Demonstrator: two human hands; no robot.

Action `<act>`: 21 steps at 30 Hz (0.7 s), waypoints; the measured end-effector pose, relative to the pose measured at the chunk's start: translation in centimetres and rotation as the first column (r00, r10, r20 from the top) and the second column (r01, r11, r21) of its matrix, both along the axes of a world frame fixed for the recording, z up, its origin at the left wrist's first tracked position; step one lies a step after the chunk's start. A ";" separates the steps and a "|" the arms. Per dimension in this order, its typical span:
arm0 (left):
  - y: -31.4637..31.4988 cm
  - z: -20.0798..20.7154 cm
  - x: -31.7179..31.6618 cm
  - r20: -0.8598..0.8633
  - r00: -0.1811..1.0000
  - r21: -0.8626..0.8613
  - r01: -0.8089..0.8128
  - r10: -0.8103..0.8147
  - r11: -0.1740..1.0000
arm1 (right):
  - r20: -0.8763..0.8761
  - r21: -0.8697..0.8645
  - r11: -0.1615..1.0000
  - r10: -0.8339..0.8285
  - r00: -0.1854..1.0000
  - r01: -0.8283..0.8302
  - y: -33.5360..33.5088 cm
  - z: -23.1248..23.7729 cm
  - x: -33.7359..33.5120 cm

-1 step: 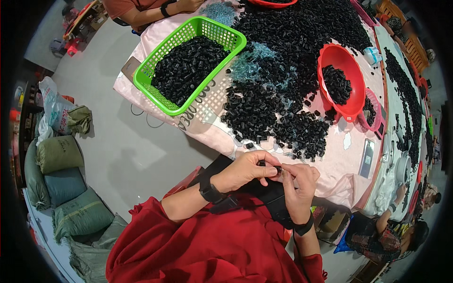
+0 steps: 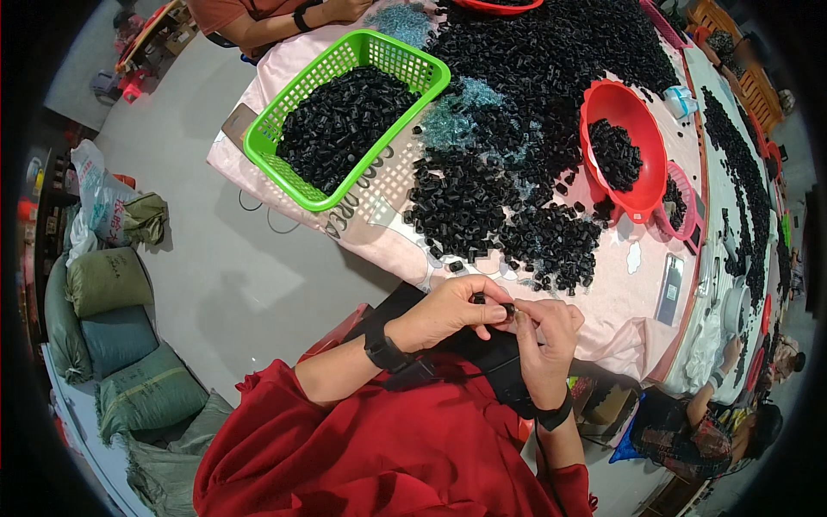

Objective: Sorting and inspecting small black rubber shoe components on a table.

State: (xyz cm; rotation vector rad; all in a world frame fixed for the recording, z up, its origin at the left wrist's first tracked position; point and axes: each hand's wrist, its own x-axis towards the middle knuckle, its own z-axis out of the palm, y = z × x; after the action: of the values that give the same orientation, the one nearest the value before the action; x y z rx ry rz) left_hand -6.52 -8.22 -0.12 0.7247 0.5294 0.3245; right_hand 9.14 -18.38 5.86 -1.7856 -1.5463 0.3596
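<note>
Above my lap, at the table's near edge, my two hands meet fingertip to fingertip. My left hand (image 2: 448, 314) is closed, pinching a small black plastic piece (image 2: 508, 309) between thumb and forefinger. A second black piece (image 2: 477, 298) sits in the curl of the same hand. My right hand (image 2: 548, 340) is also closed, its thumb and forefinger pressed together against the end of the pinched piece. Whatever those fingertips hold is too small to make out. Just beyond my hands lies a heap of similar black pieces (image 2: 465, 211), with small clear-blue pieces (image 2: 452, 121) scattered over it.
A green basket (image 2: 346, 198) full of black pieces stands at the left table edge. To the right are a tilted red bowl (image 2: 650, 164), a pink basket (image 2: 689, 207) and a phone (image 2: 671, 289). Other people sit at far left and right. Stuffed sacks (image 2: 151, 388) line the left floor.
</note>
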 end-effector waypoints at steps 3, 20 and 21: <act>-0.1 -0.3 0.1 0.011 1.000 0.001 -0.012 0.012 1.000 | -0.015 -0.008 1.000 -0.015 1.000 0.015 0.0 -0.1 0.0; 0.1 -0.1 -0.3 0.002 1.000 -0.011 0.015 -0.015 1.000 | -0.015 -0.033 0.998 -0.055 0.998 0.054 1.5 -3.4 2.7; 0.2 0.0 -0.3 0.011 0.999 0.000 0.038 -0.038 0.999 | 0.030 -0.034 0.995 -0.090 0.995 0.091 2.2 -4.1 3.0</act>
State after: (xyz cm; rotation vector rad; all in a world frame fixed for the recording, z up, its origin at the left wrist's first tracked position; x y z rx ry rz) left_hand -6.84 -8.00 -0.14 0.7315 0.5049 0.2926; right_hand 12.14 -16.22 1.81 -1.8884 -1.4812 0.3203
